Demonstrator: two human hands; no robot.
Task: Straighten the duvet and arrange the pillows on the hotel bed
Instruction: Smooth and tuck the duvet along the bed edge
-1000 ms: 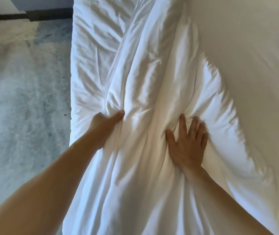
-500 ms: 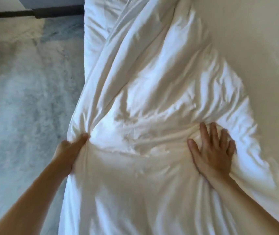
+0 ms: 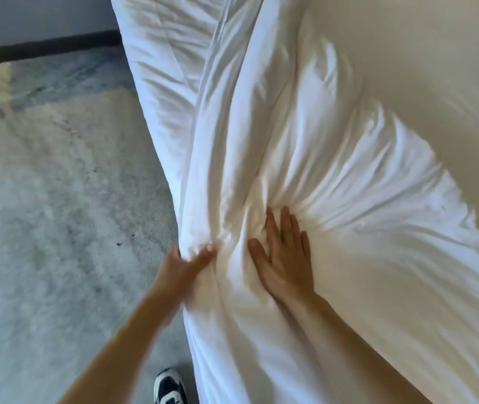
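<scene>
Since half a second ago both hands have drawn close together. My left hand point(image 3: 187, 265) pinches the duvet point(image 3: 305, 158) at the mattress edge; my right hand point(image 3: 286, 259) lies flat and unclenched on it, just beside. Bunched in a ridge, the duvet runs away from me up the bed, bare sheet point(image 3: 436, 68) to its right, so I judge the spread goes rightward, nearer my right hand.

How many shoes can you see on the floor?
1. A black and white shoe is on the grey carpet at the bottom edge of the picture, beside the hanging duvet, under the left arm. The other shoe may be hidden or out of view.
</scene>
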